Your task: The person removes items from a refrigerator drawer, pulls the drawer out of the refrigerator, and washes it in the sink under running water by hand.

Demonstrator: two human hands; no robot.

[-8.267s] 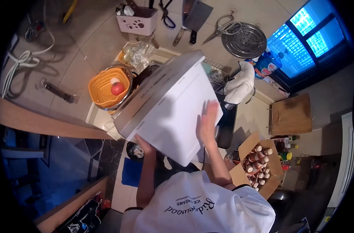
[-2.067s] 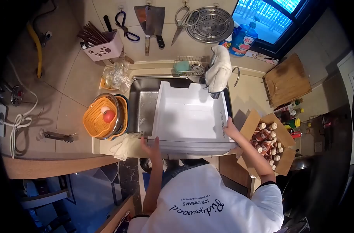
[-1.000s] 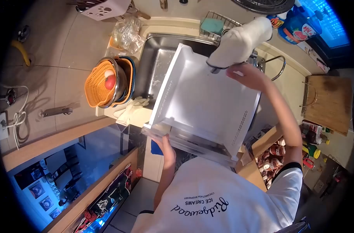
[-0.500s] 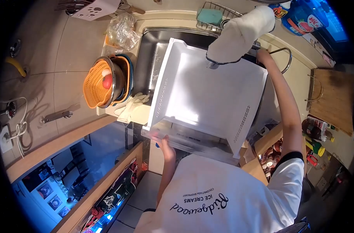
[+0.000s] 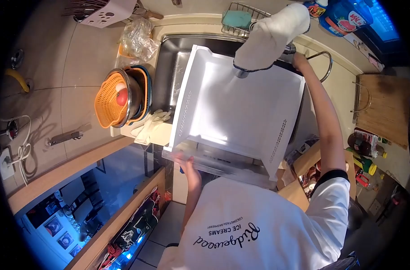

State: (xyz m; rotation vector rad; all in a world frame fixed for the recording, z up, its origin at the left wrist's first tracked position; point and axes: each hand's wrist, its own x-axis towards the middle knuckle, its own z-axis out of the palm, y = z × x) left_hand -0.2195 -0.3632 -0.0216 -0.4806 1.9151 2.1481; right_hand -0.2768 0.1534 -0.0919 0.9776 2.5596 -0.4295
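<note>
A white fridge drawer (image 5: 241, 103) with perforated sides and a clear front panel (image 5: 223, 167) lies tilted over the sink (image 5: 171, 58). My left hand (image 5: 189, 168) grips the clear panel near its left end. At the drawer's far right corner is my right hand (image 5: 299, 62), curled beside the metal tap (image 5: 289, 48). Its fingertips are hidden, so whether it holds the tap or the drawer is unclear. White cloth (image 5: 270, 40) wraps the tap's spout, which hangs over the drawer's far edge.
Left of the sink stand an orange basket (image 5: 106, 101) with a red round item in it, pale gloves (image 5: 151, 126) and a clear plastic bag (image 5: 139, 40). A wire rack (image 5: 229, 31) holds a green sponge (image 5: 237, 19). Blue bottles (image 5: 344, 18) and a wooden board (image 5: 385, 108) are on the right.
The whole view has shifted slightly, so things appear a little further left. My left hand's fingers show more plainly on the panel. The drawer and both hands keep nearly the same places.
</note>
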